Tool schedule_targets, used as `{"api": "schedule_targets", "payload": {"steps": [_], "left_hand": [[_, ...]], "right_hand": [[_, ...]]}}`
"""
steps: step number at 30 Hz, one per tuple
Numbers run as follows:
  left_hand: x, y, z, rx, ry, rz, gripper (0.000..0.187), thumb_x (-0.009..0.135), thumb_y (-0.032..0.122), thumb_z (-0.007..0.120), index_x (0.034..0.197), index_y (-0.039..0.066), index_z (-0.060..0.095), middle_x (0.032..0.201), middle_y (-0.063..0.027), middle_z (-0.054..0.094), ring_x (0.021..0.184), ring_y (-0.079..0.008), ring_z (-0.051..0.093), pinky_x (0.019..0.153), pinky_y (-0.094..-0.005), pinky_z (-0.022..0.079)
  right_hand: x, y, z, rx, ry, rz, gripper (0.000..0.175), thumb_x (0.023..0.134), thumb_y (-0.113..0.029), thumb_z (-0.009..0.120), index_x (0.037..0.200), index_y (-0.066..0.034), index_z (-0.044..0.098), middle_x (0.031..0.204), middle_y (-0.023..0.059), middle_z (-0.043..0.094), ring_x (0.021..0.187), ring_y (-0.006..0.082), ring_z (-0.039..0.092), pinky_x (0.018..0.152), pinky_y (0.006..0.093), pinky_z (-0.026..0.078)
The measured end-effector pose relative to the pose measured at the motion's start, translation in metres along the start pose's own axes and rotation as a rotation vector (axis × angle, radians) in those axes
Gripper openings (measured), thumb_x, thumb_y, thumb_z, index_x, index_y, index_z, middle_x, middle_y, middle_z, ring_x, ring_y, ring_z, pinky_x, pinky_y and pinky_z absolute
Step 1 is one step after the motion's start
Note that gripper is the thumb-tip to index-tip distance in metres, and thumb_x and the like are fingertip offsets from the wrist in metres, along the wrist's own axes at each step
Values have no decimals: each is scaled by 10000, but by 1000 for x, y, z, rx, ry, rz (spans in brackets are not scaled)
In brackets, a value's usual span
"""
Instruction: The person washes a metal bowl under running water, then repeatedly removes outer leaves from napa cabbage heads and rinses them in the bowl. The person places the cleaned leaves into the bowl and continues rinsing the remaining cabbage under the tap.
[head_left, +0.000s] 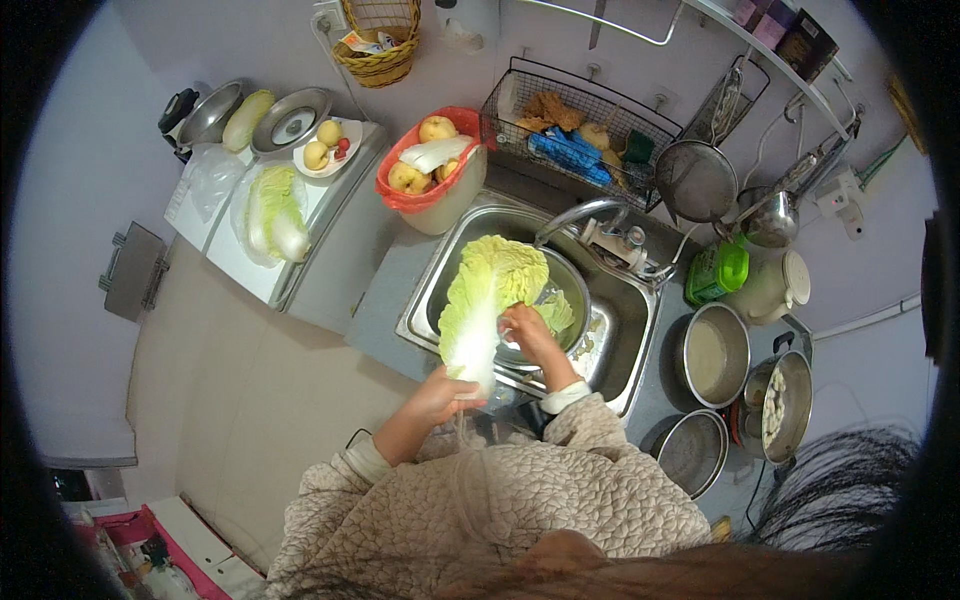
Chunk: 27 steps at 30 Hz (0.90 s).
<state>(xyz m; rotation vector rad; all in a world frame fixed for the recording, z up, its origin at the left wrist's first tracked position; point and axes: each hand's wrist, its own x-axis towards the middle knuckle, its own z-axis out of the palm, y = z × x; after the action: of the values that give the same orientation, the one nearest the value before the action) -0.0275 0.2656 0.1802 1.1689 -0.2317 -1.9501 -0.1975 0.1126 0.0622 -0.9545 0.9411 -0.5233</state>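
A napa cabbage leaf (476, 322) is held by its white stem end in my left hand (439, 397), its frilly top reaching over the sink (626, 360). My right hand (527, 334) is just right of the leaf, above a metal basin (577, 289) in the sink; its fingers are curled and slightly blurred, and whether they touch the leaf is unclear. Smaller cabbage pieces (556, 311) lie in the basin. The curved faucet (577, 214) reaches over the basin's back edge.
At the left, a white-topped appliance (247, 270) bears a whole napa cabbage (274, 214). A red-lined bin (442, 217) of fruit stands behind the sink's left corner. Metal pots (716, 360) and a green container (716, 271) stand at the right. A wire basket (585, 97) hangs behind.
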Motion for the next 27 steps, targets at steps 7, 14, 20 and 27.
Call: {"api": "schedule_targets", "payload": {"steps": [7, 14, 20, 27], "left_hand": [[-1, 2, 4, 64, -42, -31, 522, 776, 13, 564, 1242, 71, 338, 1091, -98, 515, 922, -228, 555, 715, -371, 511], [-11, 12, -11, 84, -80, -79, 524, 760, -8, 567, 1235, 67, 360, 1078, -97, 525, 888, -231, 572, 688, -361, 514], [-20, 17, -34, 60, -43, -81, 531, 755, -19, 573, 1238, 57, 368, 1085, -107, 528, 898, -251, 572, 661, -349, 526], [-17, 16, -39, 74, -9, -109, 551, 753, -8, 578, 1251, 77, 357, 1099, -114, 520, 908, -259, 566, 678, -357, 521]], "right_hand": [[9, -1, 33, -52, 422, -311, 362, 828, -258, 565, 1049, 26, 523, 866, 72, 590, 711, 177, 545, 640, 301, 444], [-11, -17, -6, -171, 317, 6, 369, 797, -287, 606, 986, 27, 563, 806, 56, 603, 692, 150, 551, 629, 295, 436], [-11, -18, -67, -396, 503, -68, 458, 759, -393, 613, 853, 55, 622, 713, 167, 622, 677, 242, 595, 603, 339, 447], [-12, -12, -87, -1036, 504, 178, 573, 711, -482, 630, 955, 36, 613, 913, 261, 602, 882, 355, 588, 767, 375, 457]]}}
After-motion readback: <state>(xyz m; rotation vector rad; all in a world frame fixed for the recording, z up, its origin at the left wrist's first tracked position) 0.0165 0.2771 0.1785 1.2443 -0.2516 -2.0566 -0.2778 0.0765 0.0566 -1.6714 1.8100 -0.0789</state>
